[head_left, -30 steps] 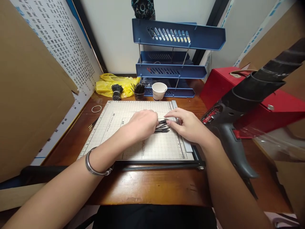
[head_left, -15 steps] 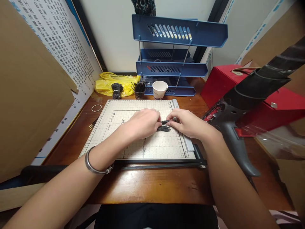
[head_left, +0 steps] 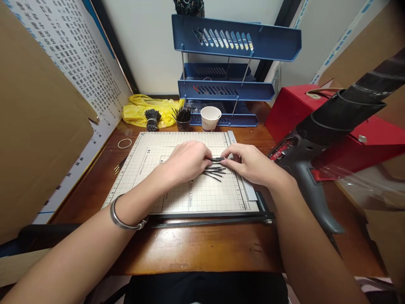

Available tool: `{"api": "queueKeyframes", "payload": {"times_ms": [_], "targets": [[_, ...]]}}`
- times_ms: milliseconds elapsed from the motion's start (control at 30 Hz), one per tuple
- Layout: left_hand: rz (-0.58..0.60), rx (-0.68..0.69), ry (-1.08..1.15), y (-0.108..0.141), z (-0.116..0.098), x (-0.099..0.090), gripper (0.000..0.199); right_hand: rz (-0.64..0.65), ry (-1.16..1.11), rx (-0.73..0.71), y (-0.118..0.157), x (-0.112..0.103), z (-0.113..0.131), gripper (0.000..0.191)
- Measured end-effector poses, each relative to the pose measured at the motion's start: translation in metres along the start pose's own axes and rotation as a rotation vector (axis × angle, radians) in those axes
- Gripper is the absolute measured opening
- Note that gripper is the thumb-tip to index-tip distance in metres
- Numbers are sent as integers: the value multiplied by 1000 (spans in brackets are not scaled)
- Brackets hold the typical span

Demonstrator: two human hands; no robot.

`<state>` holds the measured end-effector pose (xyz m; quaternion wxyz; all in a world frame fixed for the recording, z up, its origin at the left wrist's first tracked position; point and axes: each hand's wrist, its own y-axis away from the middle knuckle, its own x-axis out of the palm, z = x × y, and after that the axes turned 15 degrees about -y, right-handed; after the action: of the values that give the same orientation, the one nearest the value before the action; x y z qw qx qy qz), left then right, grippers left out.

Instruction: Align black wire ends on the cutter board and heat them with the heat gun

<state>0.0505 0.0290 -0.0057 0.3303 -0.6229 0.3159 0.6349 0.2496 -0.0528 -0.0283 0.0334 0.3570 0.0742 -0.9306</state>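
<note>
This looks like a small workshop bench. A gridded paper cutter [head_left: 202, 194] lies on a wooden table [head_left: 202, 253] in the middle of the frame. A heat gun [head_left: 306, 164] stands at the right, before a red box [head_left: 284, 109]. Blue stacked trays [head_left: 234, 40] rise at the upper centre. A bundle of thin black pieces [head_left: 152, 120] lies by a yellow plastic bag [head_left: 136, 112], left of centre, and cardboard [head_left: 34, 126] walls the left side.

And there's the blue tray rack [head_left: 223, 89], the landmark at the back of the bench [head_left: 190, 249]! Left of it, a yellow plastic bag [head_left: 136, 112]; to its right, a red box [head_left: 287, 109], with a black-and-grey heat gun [head_left: 303, 156] in front of that box, also right of the rack!
</note>
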Motion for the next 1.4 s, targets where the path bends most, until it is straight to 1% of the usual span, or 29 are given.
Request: {"api": "queueKeyframes", "payload": {"times_ms": [133, 233, 300, 400, 533, 600, 667, 767, 833, 867, 900, 1000, 1100, 1167, 1233, 1333, 1400], "targets": [[4, -5, -18, 1, -1, -1, 17, 55, 78, 27, -1, 0, 3, 8], [4, -5, -25, 1, -2, -2, 17, 81, 156, 70, -3, 2, 6, 15], [6, 4, -28, 1, -2, -2, 17, 82, 178, 73, -3, 2, 6, 18], [6, 12, -39, 0, -3, -2, 16, 53, 160, 55, -2, 3, 4, 17], [-3, 4, -40, 0, -4, -3, 19, 0, 79, 13, 0, 1, 1, 14], [-20, -2, -34, 1, -4, -3, 22, -19, 18, 23, 1, 0, 2, 13], [-46, -15, -29, 2, -4, -4, 25, -33, -91, 47, 3, -2, 4, 13], [-89, -37, -25, 3, -4, -6, 28, -69, -268, 44, 4, -4, 9, 23], [-123, -51, -15, 2, -4, -6, 27, -89, -317, 30, 5, -3, 11, 35], [-143, -53, -5, 2, -4, -6, 27, -103, -325, 23, 5, -2, 12, 37], [-166, -50, 9, 2, -4, -6, 27, -125, -338, 13, 5, -1, 12, 37], [-235, -1, 65, 4, -5, -6, 27, -222, -431, -35, 4, 2, 14, 25], [-344, 53, 190, 8, -5, -4, 24, -287, -551, -40, 4, 2, 18, 24], [-442, 53, 351, 13, -5, -1, 23, -302, -628, -6, 4, 0, 20, 26], [-506, 17, 547, 17, -5, 3, 24, -289, -708, 26, 4, -2, 21, 28], [-530, -82, 793, 22, -6, 8, 23, -247, -816, 44, 3, -1, 19, 29], [-530, -146, 888, 23, -6, 9, 19, -231, -854, 55, 3, 0, 16, 30]]}}
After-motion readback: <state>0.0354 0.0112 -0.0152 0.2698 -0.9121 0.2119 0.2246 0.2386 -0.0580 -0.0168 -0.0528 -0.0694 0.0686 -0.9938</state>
